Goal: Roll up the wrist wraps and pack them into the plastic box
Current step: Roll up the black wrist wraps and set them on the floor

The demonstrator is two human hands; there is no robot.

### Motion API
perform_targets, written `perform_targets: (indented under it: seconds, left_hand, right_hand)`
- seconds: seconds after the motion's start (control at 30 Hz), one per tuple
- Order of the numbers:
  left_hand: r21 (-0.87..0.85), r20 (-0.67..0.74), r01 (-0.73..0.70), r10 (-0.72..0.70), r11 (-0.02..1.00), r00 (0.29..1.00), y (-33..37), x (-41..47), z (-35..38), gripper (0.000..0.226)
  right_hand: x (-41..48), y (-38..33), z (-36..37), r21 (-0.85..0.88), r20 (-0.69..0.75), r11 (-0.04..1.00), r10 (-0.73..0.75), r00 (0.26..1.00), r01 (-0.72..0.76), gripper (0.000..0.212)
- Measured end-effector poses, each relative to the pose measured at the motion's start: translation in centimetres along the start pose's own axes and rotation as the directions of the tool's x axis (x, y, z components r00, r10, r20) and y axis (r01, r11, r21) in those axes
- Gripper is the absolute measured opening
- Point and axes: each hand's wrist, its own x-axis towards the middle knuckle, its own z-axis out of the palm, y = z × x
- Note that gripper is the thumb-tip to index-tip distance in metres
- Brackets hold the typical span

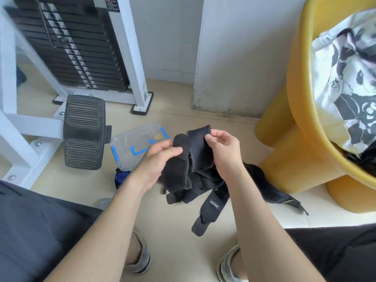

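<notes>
A seated person in dark shorts and grey shoes leans over a pale floor, both bare forearms reaching forward. Between the knees, the two hands hold up a tangle of black wrist wraps, none of it rolled. The left hand grips one wrap near its rounded end, thumb laid across the front and fingers curled behind. The right hand pinches the top edge of a second wrap between thumb and forefinger. Loose tails hang below the hands: one strap with a small label dangles toward the floor, and another trails off to the right.

Just behind the left hand, the clear plastic box with blue clips sits on the floor, apart from the wraps and with none of them inside. A dark blue ribbed object, too hidden to identify, lies at its near corner.

To the left stands a black ribbed foot plate on a white machine frame, with a black weight stack behind it. At right, a yellow chair holds a panda-print cloth.
</notes>
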Motion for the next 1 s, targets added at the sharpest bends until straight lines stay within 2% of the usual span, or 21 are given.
perform_targets:
  seconds: [0.07, 0.13, 0.23, 0.33, 0.43, 0.53, 0.6, 0.67, 0.8, 0.9, 1.0]
  left_hand:
    - [0.044, -0.008, -0.023, 0.023, 0.999, 1.0, 0.3, -0.3, 0.0, 0.018]
    - [0.076, -0.066, -0.036, 0.041, 0.996, 0.997, 0.5, -0.3, -0.2, 0.015]
    - [0.085, -0.163, -0.028, 0.042, 0.996, 0.986, 0.7, -0.3, -0.5, 0.015]
    - [0.08, -0.21, -0.033, 0.049, 0.996, 0.976, 0.9, -0.2, -1.0, 0.016]
    - [0.069, -0.218, -0.053, 0.067, 0.996, 0.974, 1.0, 0.1, -1.0, 0.021]
    - [0.067, -0.224, -0.065, 0.078, 0.996, 0.971, 1.1, 0.4, -0.7, 0.029]
    - [0.077, -0.2, -0.065, 0.079, 0.995, 0.977, 1.2, 0.5, -0.6, 0.027]
    - [0.092, -0.181, -0.063, 0.079, 0.994, 0.98, 1.3, 0.4, -0.6, 0.023]
    - [0.191, -0.264, -0.089, 0.139, 0.978, 0.955, 1.2, 0.6, -0.2, 0.019]
    - [0.15, -0.362, -0.118, 0.165, 0.982, 0.917, 1.1, 0.9, 0.3, 0.025]
    - [0.129, -0.39, -0.144, 0.183, 0.981, 0.902, 1.0, 1.1, 0.6, 0.023]
  right_hand:
    - [-0.2, -0.3, 1.0, -0.049, 0.036, 0.997, -0.05, 0.998, 0.052, 0.009]
    - [-0.4, -0.4, 1.3, -0.064, 0.156, 0.996, -0.049, 0.987, 0.06, 0.012]
    - [-0.5, -0.3, 0.8, -0.037, 0.432, 0.999, 0.037, 0.901, -0.023, 0.023]
    - [-0.6, -0.3, 0.4, -0.151, 0.556, 0.989, 0.092, 0.826, -0.008, 0.025]
    - [-0.7, -0.4, 0.9, -0.184, 0.553, 0.982, 0.058, 0.831, 0.054, 0.016]
    - [-0.6, -0.5, 1.6, -0.201, 0.397, 0.966, -0.074, 0.915, 0.165, 0.003]
    - [-0.2, -0.5, 1.9, -0.205, 0.286, 0.95, -0.171, 0.943, 0.235, 0.003]
    - [-0.2, -0.6, 2.1, -0.216, 0.252, 0.939, -0.21, 0.944, 0.267, 0.015]
    - [-0.3, -1.1, 2.3, -0.172, 0.366, 0.959, -0.15, 0.918, 0.225, 0.034]
    - [-0.5, -1.1, 2.5, -0.111, 0.471, 0.985, -0.061, 0.88, 0.128, 0.044]
    - [-1.1, -1.1, 2.6, -0.012, 0.549, 1.0, -0.016, 0.835, 0.028, 0.051]
